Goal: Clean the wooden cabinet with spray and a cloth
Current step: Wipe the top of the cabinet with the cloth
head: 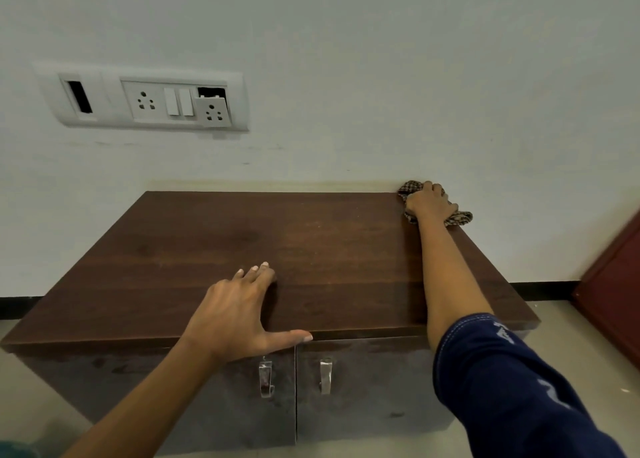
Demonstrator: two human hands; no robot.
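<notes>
A low wooden cabinet point(214, 250) fills the middle of the frame, its dark brown top running back to a pale wall point(346, 59). At the far right corner of that top, right of centre in the frame, the right hand point(429, 203) presses down on a checked cloth point(457, 218), fingers curled over the bunched fabric, which pokes out on both sides of the hand and touches the wall edge. The arm stretches out from a dark blue sleeve point(502, 388) at the lower right.

The left hand point(235, 315) lies flat on the near part of the top, a little left of centre, fingers straight and spread, holding nothing; its thumb runs along the front edge.

Below the top, two doors meet at a seam, each with a metal handle point(266, 378) beside it. On the wall at the upper left sits a white switchboard point(149, 99) with sockets; one socket plate hangs crooked. A reddish-brown panel point(613, 295) leans in at the right edge.
</notes>
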